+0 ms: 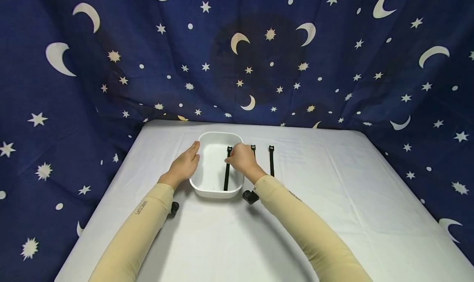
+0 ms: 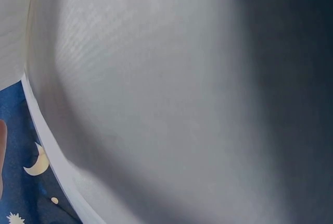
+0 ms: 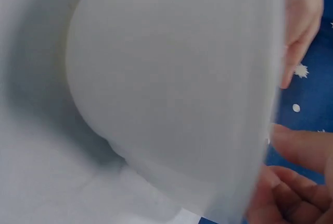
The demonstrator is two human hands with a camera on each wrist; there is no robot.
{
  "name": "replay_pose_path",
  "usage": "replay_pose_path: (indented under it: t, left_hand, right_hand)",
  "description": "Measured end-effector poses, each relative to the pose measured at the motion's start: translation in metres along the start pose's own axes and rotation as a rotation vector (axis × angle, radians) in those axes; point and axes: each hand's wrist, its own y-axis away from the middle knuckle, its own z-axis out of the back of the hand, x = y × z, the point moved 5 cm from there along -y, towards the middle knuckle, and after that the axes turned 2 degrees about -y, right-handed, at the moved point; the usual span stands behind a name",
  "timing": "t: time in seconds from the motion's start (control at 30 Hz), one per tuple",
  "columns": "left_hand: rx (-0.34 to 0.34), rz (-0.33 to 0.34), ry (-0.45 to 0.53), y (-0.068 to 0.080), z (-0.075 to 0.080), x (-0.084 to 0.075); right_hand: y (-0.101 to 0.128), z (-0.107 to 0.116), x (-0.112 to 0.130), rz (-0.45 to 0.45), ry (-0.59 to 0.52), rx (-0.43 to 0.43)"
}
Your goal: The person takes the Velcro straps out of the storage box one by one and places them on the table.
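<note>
Nearest, 2 beige sleeves (image 1: 126,236) are seen, with a dark device (image 1: 250,197) partly shown beside each cuff. Beyond them, a white container (image 1: 214,194) is placed between the hands, presumably so that its inside can be reached from both sides. Its left side is touched by the left hand (image 1: 184,164), whose fingers are extended and wrapped around nothing; the container is probably steadied that way. The right hand (image 1: 242,156) is held over the right rim with fingers bent in; a black strap (image 1: 226,179) within the container's outline is overlapped by its thumb, but whether the strap is pinched cannot be told. To the right, 2 more straps (image 1: 272,160) are laid on the white tablecloth (image 1: 326,191), apparently spaced to be kept apart; 1 is mostly hidden by the hand. Farthest, a blue curtain (image 1: 281,76) is hung. In the right wrist view, the container's outer wall and a gap between thumb and bent fingers are revealed, but no strap; in the left wrist view, little but a pale surface is shown.
</note>
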Motion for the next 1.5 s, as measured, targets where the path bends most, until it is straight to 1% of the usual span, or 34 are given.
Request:
replay_pose_path:
  t: [0.07, 0.2, 0.43, 0.63, 0.93, 1.03, 1.13, 1.23, 1.5]
  left_hand:
    - [0.0, -0.002, -0.003, 0.0, 0.0, 0.001]
    - [0.003, 0.001, -0.001, 0.0, -0.001, 0.001]
    - [-0.002, -0.006, -0.006, -0.001, 0.0, 0.004]
    - [-0.005, -0.004, 0.0, -0.002, 0.0, 0.004]
    - [0.002, 0.007, 0.002, -0.001, 0.001, 0.003]
    - [0.006, 0.007, 0.004, -0.002, 0.0, 0.004]
    - [0.003, 0.005, 0.004, -0.002, -0.001, 0.004]
    - [-0.007, 0.004, 0.004, -0.002, 0.0, 0.004]
    - [-0.015, 0.001, 0.002, -0.001, 0.0, 0.004]
  right_hand:
    - [-0.001, -0.005, 0.002, -0.009, 0.044, 0.025]
    - [-0.003, -0.017, 0.005, -0.039, 0.098, 0.078]
    - [-0.006, -0.034, 0.009, -0.047, 0.189, 0.149]
    - [-0.004, -0.042, 0.011, -0.029, 0.238, 0.172]
    - [-0.002, -0.053, 0.012, -0.025, 0.424, 0.222]
    - [-0.001, -0.057, 0.011, -0.036, 0.455, 0.251]
    - [0.0, -0.059, 0.011, -0.041, 0.458, 0.276]
    - [0.001, -0.059, 0.013, -0.025, 0.458, 0.284]
    - [0.003, -0.063, 0.011, -0.059, 0.362, 0.312]
